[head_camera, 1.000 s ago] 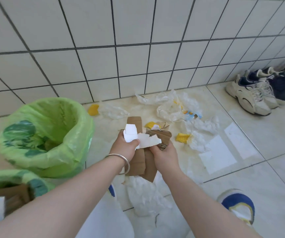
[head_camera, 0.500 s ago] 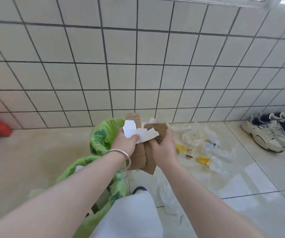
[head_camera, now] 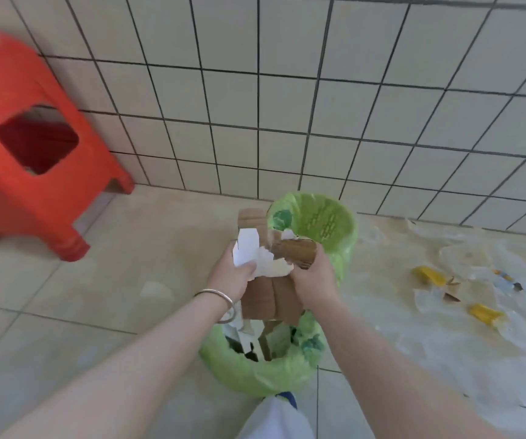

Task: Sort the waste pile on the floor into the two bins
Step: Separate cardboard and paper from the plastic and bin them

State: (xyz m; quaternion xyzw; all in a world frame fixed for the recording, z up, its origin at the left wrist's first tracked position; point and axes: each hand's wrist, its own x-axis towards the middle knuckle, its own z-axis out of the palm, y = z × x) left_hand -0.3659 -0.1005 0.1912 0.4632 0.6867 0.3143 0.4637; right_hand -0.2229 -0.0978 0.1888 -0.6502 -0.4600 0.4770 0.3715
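L hand (head_camera: pixel 234 274): thumb over white torn paper (head_camera: pixel 249 255), fingers curled under it; grip pinching paper + brown cardboard pieces (head_camera: pixel 269 299) behind it. Metal bangle (head_camera: pixel 215 296) on L wrist.

R hand (head_camera: pixel 313 277): fingers wrapped round a rolled/corrugated cardboard bit (head_camera: pixel 296 251) at top of the bundle; grip closed on cardboard. Both hands touching the same bundle, held betw. them.

Bundle held above floor, over the gap betw. the two bins; its lower edge hangs just above near bin's rim.

Near bin (head_camera: pixel 255 378): green liner, below the hands, holds cardboard + white scraps inside. Far bin (head_camera: pixel 347 223): green liner, by the wall, behind the bundle; mesh side visible through liner, contents can't tell.

Waste pile (head_camera: pixel 464 289) on floor to the R, well apart from hands: two yellow pieces (head_camera: pixel 429 275) (head_camera: pixel 484 313), thin clear plastic film, small brown scraps, one bluish bit. Blurred, details unclear.

Red plastic stool (head_camera: pixel 24 160) far L, against tiled wall (head_camera: pixel 287 99). White trouser leg (head_camera: pixel 280 419) + blue shoe tip at bottom edge, just beside near bin. Floor (head_camera: pixel 81 312) pale tile w/ stains.
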